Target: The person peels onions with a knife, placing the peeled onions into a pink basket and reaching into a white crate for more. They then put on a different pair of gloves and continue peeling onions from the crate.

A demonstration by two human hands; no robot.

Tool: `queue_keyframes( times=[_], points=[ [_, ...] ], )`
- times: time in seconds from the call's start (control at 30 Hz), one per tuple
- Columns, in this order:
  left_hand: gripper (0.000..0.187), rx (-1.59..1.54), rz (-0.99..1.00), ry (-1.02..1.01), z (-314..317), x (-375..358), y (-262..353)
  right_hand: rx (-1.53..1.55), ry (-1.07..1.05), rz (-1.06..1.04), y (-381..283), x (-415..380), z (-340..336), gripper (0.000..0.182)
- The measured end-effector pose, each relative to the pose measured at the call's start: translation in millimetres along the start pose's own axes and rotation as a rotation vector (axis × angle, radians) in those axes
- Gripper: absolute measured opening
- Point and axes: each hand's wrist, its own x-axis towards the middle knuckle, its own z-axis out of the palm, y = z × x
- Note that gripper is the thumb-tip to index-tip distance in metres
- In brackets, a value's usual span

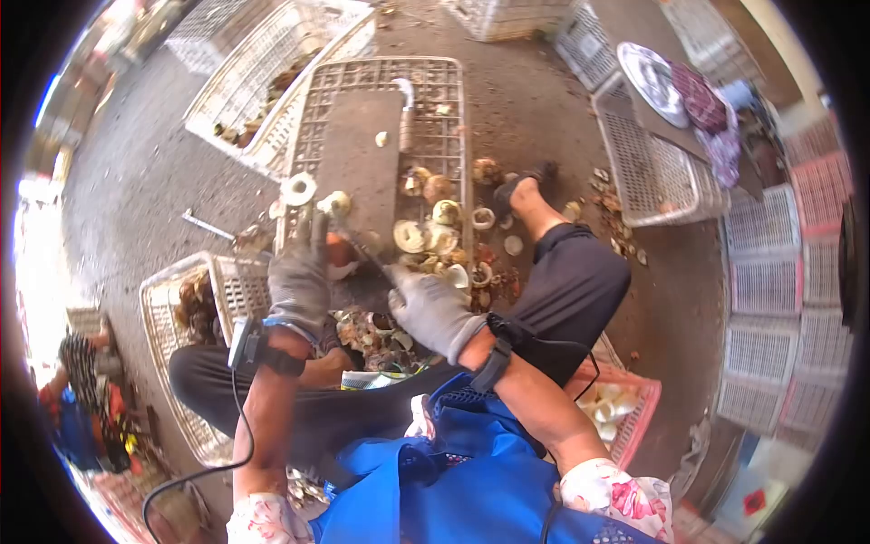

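My right hand (433, 310) grips a tool (367, 252) near my left hand (299, 288), whose blurred hold I cannot tell; a slip could jab it.

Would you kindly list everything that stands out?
Central crate: one, whitish, centre
Board: one, brown, on that crate
Hooked tool: one, pale, board's right edge
Shell pieces: many, cream and brown, around board
Other crates: many, whitish or pink, around
Cloth: one, maroon, upper right
Other person: one, blue clothing, left edge
Thin tool: one, dark, in right hand
Garment: one, blue, lower centre
Left hand: one, grey glove, near board
Right hand: one, grey glove, centre
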Motion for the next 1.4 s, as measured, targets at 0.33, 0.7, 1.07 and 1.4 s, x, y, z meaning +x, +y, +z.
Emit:
queue_keyframes(
  times=[0.33,0.7,1.07,1.4],
  points=[
    [0.082,-1.337,-0.540,0.099,45,-19,11,-0.126,-0.096,0.032,-9,-18,19,0.038],
    [0.071,-0.800,-0.350,-0.021,-1,-6,22,-0.130,-0.062,-0.010,5,-14,-1,0.022],
    [0.069,-1.036,-0.491,-0.014,-1,-19,7,-0.110,-0.041,-0.080,-37,-17,-68,0.039],
    [0.051,-0.819,-0.377,0.167,42,-17,-2,-0.557,-0.246,-0.180,-48,-19,-54,0.042]
  ],
)
